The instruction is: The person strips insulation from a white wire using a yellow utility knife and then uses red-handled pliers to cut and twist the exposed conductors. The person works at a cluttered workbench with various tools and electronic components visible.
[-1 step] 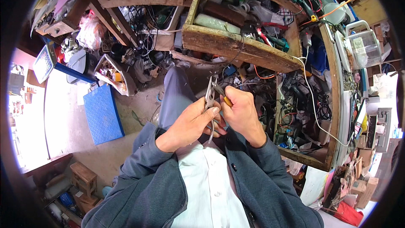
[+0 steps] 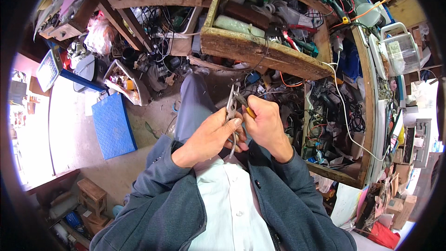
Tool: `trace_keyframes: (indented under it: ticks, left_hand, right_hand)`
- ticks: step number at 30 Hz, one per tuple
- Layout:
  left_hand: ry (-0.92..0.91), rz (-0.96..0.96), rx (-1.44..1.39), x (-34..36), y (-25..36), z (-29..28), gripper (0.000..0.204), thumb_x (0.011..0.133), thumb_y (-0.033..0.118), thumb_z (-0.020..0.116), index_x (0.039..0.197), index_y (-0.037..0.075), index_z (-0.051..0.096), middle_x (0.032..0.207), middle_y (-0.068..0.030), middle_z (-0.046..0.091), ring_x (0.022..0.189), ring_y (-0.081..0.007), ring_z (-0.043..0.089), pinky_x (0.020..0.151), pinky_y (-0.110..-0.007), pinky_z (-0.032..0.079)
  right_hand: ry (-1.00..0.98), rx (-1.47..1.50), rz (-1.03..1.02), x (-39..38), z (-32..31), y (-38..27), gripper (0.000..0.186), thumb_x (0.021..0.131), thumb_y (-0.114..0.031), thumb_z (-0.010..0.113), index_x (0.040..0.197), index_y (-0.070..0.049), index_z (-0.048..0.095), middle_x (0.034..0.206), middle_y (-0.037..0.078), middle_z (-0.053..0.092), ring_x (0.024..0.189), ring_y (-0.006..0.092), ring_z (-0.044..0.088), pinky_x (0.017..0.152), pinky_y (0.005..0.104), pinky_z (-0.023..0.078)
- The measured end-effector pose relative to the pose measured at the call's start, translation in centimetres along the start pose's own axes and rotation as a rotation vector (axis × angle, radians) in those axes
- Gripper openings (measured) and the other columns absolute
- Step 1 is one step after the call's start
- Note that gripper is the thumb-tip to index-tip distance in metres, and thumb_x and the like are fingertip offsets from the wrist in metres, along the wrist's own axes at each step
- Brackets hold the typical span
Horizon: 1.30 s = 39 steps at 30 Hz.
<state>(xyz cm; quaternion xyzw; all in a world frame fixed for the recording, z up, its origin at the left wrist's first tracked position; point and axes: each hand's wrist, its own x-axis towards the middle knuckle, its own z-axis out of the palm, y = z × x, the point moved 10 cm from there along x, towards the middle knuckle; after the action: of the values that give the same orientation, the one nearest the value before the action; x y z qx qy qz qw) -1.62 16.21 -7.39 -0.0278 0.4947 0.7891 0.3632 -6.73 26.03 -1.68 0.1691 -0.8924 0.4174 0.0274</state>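
Observation:
My left hand is closed round a silver pivoted hand tool. Its narrow tip points up, away from my body, and a curved metal handle shows below the fingers; whether it is scissors or pliers I cannot tell. In my right fist sits a pair of yellow-handled pliers with dark metal jaws. These jaws lie right beside the silver tool's head; whether they grip part of it is too small to make out. Both hands are close together in front of the white shirt, above my lap.
Beyond my hands a wooden drawer stands pulled out, full of odds and ends. At right, a wooden compartment holds tangled black cables. A blue platform scale lies on the floor at left, near a small wooden stool.

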Motion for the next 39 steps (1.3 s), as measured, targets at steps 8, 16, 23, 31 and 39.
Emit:
trace_keyframes:
  ticks: [8, 16, 23, 31, 39]
  left_hand:
    - [0.035, 0.060, 0.008, -0.2, 0.2, 0.5, 0.014, 0.109, 0.020, 0.045, 0.112, 0.006, 0.044, 0.078, -0.0020, 0.046, 0.055, -0.0114, 0.051, 0.053, -0.028, 0.046]
    - [-0.059, -0.031, -0.099, -0.4, -0.6, 0.9, 0.026, 0.110, 0.022, 0.043, 0.129, 0.005, 0.039, 0.093, -0.0119, 0.058, 0.076, -0.0214, 0.067, 0.064, -0.032, 0.055]
    - [-0.030, 0.017, 0.037, 0.0, -0.6, 0.6, 0.019, 0.110, 0.017, 0.040, 0.124, 0.005, 0.040, 0.086, -0.0096, 0.057, 0.068, -0.0191, 0.064, 0.059, -0.031, 0.055]
    - [0.125, 0.056, 0.144, -0.3, 0.0, 0.2, 0.009, 0.109, 0.015, 0.043, 0.109, 0.006, 0.043, 0.073, -0.0002, 0.042, 0.053, -0.0098, 0.043, 0.047, -0.028, 0.042]
    - [0.043, -0.032, -0.010, -0.1, -0.9, 0.5, 0.017, 0.110, 0.021, 0.046, 0.102, 0.007, 0.043, 0.065, 0.0005, 0.040, 0.051, -0.0109, 0.043, 0.046, -0.030, 0.042]
  right_hand:
    - [0.064, -0.064, -0.064, -0.6, 0.5, 0.5, 0.033, 0.082, -0.010, 0.076, 0.074, 0.000, 0.046, 0.067, 0.019, 0.051, 0.060, 0.0404, 0.055, 0.053, 0.0439, 0.043]
    - [0.068, -0.057, -0.021, -0.5, 0.3, 1.1, 0.021, 0.082, -0.001, 0.066, 0.075, 0.000, 0.046, 0.068, 0.020, 0.051, 0.060, 0.0414, 0.057, 0.053, 0.0449, 0.044]
    - [0.044, -0.065, -0.062, -0.5, 0.5, 0.5, 0.020, 0.082, -0.001, 0.066, 0.078, 0.000, 0.047, 0.068, 0.021, 0.053, 0.062, 0.0422, 0.058, 0.054, 0.0457, 0.046]
    - [0.072, -0.090, -0.048, -0.8, 0.5, -0.2, 0.020, 0.081, 0.000, 0.066, 0.080, 0.000, 0.046, 0.070, 0.022, 0.054, 0.063, 0.0437, 0.058, 0.054, 0.0462, 0.046]
    - [0.080, 0.085, 0.065, -1.5, 0.6, 0.6, 0.025, 0.088, 0.001, 0.064, 0.075, 0.000, 0.043, 0.063, 0.014, 0.042, 0.055, 0.0159, 0.043, 0.050, 0.0329, 0.037]
